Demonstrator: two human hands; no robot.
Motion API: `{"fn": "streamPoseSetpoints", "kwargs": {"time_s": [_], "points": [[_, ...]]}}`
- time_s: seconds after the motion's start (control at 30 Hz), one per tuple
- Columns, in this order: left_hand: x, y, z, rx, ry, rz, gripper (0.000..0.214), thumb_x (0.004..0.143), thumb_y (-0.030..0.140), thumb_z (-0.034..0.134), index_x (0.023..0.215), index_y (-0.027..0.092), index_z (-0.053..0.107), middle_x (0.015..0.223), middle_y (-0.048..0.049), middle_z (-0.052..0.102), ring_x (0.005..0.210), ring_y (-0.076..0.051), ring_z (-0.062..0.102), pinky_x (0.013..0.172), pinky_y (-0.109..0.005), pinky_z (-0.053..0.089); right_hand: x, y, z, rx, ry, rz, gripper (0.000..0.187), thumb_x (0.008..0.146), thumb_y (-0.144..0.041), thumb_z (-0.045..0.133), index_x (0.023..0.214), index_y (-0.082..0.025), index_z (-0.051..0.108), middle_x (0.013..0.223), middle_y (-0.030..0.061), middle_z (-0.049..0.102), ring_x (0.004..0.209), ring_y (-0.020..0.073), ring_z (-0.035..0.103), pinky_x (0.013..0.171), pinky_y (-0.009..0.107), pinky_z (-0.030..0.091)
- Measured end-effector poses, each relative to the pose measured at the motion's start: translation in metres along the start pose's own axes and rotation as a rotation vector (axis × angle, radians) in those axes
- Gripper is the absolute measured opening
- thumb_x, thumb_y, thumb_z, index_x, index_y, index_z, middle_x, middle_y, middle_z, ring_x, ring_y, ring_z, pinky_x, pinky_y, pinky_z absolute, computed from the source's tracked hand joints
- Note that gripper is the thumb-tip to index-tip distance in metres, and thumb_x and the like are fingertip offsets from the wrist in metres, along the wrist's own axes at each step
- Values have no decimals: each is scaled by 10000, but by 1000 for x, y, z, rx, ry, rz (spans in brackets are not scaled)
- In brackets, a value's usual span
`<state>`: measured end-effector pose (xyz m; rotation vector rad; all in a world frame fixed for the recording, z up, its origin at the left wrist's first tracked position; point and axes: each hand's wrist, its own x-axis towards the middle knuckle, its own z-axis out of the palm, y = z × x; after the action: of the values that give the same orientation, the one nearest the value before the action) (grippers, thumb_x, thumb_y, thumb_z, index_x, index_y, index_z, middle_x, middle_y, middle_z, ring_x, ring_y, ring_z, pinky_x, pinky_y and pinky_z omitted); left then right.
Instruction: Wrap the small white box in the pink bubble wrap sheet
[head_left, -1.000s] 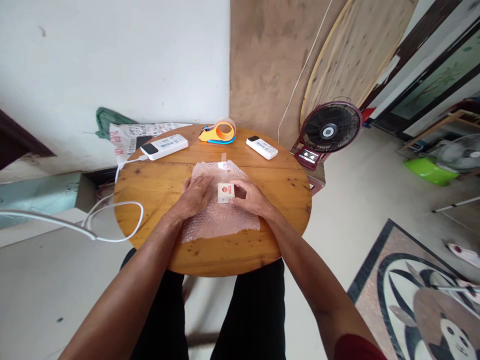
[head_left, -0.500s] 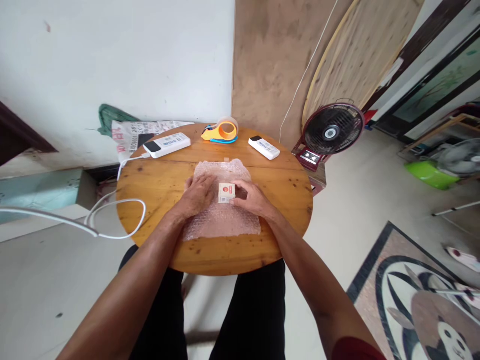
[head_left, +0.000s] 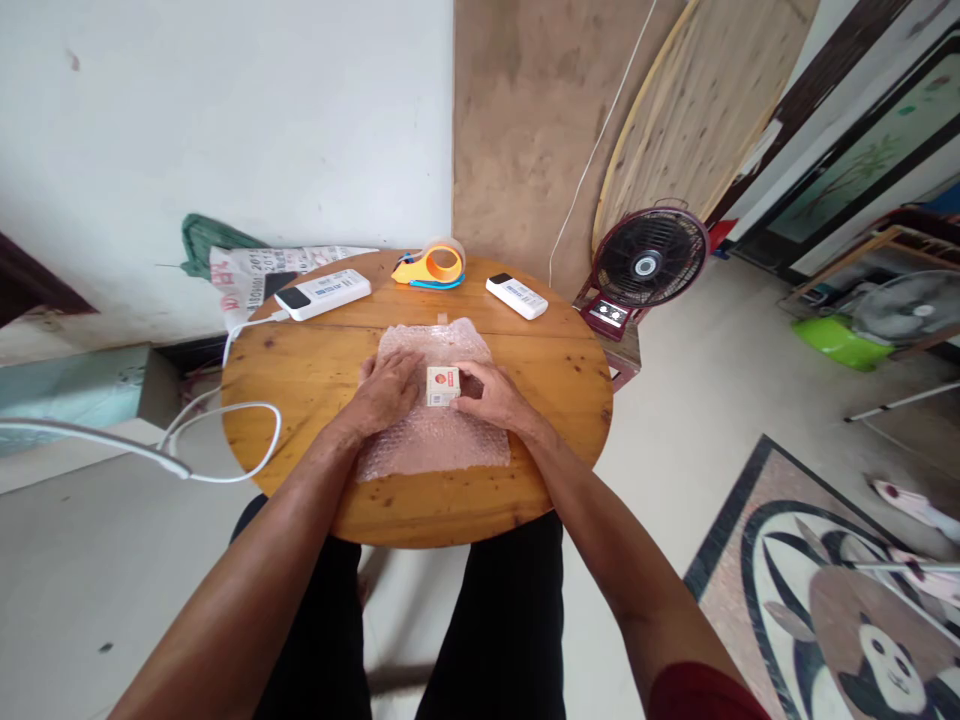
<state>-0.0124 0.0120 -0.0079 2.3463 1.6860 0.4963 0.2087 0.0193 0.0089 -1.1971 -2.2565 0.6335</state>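
A sheet of pinkish bubble wrap [head_left: 435,450] lies spread on the round wooden table [head_left: 277,400]. Near its middle sits a small white box [head_left: 442,386] with red print. My right hand [head_left: 491,395] grips the box from its right side, thumb at the near edge and fingers at the far edge. Flat on the left part of the bubble wrap rests my left hand [head_left: 390,390], fingers stretched out beside the box and apart from it.
At the table's back stand an orange and blue tape dispenser [head_left: 431,265] and two white power banks, one left [head_left: 324,294] with a white cable [head_left: 274,440], one right [head_left: 517,296]. A dark red fan [head_left: 646,262] stands beyond the right edge.
The whole view has shifted slightly, so everything appears a little further left. Both hands and the box keep nearly the same places on the bubble wrap.
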Motion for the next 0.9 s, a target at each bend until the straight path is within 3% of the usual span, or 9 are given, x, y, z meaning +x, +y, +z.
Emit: {"fn": "streamPoseSetpoints", "kwargs": {"time_s": [0.9], "points": [[0, -3, 5, 29, 37, 13, 557, 861, 262, 356, 1401, 162, 449, 1457, -133, 461, 1378, -289, 357, 1138, -519, 217, -1, 3, 0, 69, -11, -15, 587, 715, -361, 774, 1257, -213, 604, 1210, 80, 659, 1139, 249, 571, 1001, 396, 382]]}}
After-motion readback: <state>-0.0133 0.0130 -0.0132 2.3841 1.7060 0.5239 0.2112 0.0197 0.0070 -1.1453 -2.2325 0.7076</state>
